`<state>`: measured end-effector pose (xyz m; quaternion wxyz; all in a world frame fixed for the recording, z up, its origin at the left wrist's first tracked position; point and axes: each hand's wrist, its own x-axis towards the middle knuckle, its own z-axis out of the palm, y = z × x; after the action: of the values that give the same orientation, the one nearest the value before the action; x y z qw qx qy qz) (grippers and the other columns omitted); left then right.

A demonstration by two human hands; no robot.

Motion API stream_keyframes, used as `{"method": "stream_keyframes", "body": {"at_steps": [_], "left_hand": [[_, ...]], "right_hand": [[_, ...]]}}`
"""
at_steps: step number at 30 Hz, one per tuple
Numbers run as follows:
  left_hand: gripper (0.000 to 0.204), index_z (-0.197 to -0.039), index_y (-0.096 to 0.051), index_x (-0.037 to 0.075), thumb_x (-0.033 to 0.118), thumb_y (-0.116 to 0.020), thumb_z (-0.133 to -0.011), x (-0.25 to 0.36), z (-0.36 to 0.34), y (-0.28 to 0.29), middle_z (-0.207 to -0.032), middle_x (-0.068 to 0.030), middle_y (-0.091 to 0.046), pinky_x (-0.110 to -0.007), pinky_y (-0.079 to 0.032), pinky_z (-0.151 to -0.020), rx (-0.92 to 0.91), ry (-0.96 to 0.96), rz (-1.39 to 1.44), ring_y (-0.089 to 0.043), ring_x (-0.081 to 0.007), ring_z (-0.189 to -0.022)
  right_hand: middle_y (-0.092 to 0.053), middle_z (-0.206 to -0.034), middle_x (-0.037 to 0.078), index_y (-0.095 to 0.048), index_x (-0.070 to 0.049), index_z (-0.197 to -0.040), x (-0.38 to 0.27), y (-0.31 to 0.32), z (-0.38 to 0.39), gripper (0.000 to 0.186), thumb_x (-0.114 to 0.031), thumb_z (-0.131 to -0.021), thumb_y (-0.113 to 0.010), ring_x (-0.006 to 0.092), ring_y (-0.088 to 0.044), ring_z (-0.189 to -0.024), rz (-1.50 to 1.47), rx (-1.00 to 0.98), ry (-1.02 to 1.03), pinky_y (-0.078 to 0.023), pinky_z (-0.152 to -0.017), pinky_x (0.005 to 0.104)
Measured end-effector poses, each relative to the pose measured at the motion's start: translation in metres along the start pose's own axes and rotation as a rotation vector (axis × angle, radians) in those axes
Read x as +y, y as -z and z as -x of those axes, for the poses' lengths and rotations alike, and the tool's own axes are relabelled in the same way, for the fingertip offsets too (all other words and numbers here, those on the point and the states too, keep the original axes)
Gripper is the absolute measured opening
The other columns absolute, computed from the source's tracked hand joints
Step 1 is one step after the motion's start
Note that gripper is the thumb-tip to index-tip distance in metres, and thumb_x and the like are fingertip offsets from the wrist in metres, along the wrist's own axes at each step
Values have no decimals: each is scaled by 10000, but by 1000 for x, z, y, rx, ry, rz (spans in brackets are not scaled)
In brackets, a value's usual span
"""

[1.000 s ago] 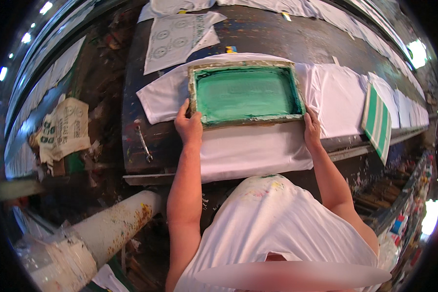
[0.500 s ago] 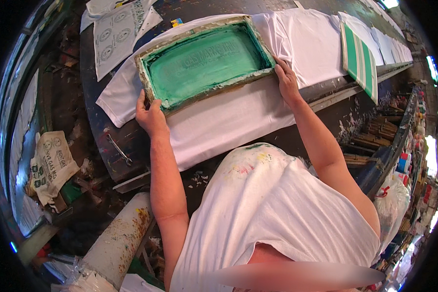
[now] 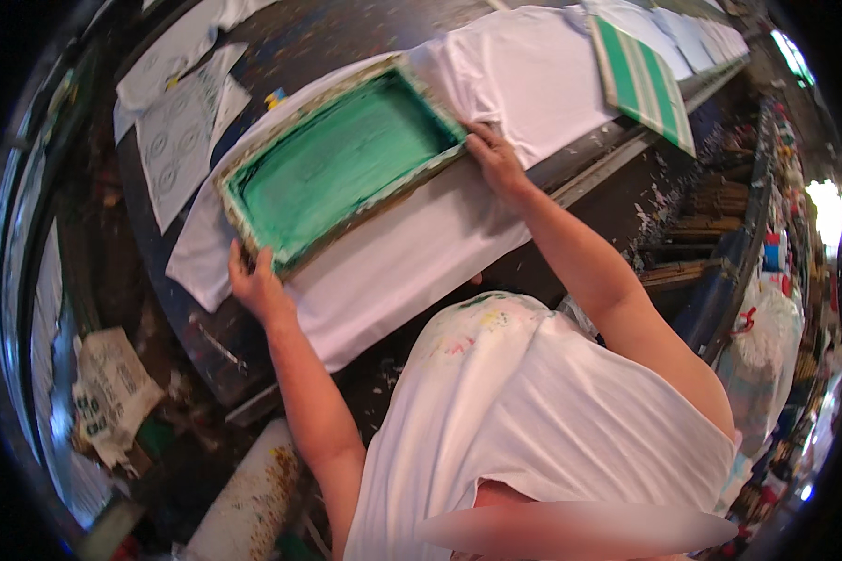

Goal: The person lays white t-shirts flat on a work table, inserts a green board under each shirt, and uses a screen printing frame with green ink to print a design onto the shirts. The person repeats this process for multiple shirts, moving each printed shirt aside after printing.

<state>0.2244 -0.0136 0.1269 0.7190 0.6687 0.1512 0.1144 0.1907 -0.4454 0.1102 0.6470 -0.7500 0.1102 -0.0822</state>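
Observation:
A wooden-framed screen-printing frame (image 3: 346,154), its mesh smeared green and its rim caked with pale paint, lies over a white T-shirt (image 3: 412,248) on the dark table. My left hand (image 3: 260,283) grips the near left corner, thumb on the rim and fingers along the outer side. My right hand (image 3: 496,159) holds the right end near its near corner, fingers wrapped round the edge. Whether the frame rests flat on the shirt or sits slightly raised, I cannot tell. Cloth shows around the frame on the near and left sides.
More white shirts (image 3: 533,70) lie along the table to the right, beside a green-and-white striped cloth (image 3: 641,84). Printed sheets (image 3: 182,140) lie at the far left. A wrench (image 3: 217,344) rests near the table's left edge (image 3: 253,404). A rusty pipe (image 3: 248,500) stands below.
The view has shifted and turned, so the table appears tilted more. Both hands keep their hold on the screen frame, which appears further left and more slanted in the picture.

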Motion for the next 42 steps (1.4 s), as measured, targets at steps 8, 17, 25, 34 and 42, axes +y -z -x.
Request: {"method": "stream_keyframes", "body": {"at_steps": [8,17,25,34,42], "left_hand": [[623,-1516,-483,-105,73,-722,-969,22,8,-2,-1537,-233,-537,-399,-470,-1118,156,-103,-178,-581,-310,-1339],[274,-1290,-666,-59,87,-669,-1058,57,101,-143,-1195,-149,-748,-322,-546,-981,-27,-451,-300,-712,-208,-1064],[149,-1022,-722,-30,118,-727,-1035,23,224,-316,-844,-53,-745,-266,-531,-743,-453,-287,-326,-676,-105,-779],[267,-1241,-712,-52,64,-727,-1002,11,243,-397,-1049,-78,-744,-272,-573,-821,-614,-206,-412,-698,-119,-896],[397,-1351,-659,-52,39,-718,-970,4,181,-464,-1245,-162,-727,-337,-589,-894,-616,-285,-518,-726,-217,-1013]], "right_hand": [[-706,-1358,109,-632,3,-1441,-8,34,-4,411,-176,-1071,-644,157,-659,-1180,-410,8,-84,-520,-1055,320],[-784,-1130,110,-710,3,-1310,-7,209,34,293,-141,-1060,-657,159,-737,-918,-411,376,13,-593,-842,316],[-726,-1109,80,-647,-41,-1300,76,459,58,343,-184,-1007,-751,194,-724,-889,-828,1175,21,-570,-759,316],[-680,-1312,91,-575,-99,-1389,100,571,34,473,-328,-1009,-737,267,-703,-1095,-1149,959,-7,-544,-982,483],[-754,-1211,53,-644,-123,-1335,94,581,20,315,-239,-1045,-687,239,-735,-1104,-1138,949,-30,-619,-904,459]]}}
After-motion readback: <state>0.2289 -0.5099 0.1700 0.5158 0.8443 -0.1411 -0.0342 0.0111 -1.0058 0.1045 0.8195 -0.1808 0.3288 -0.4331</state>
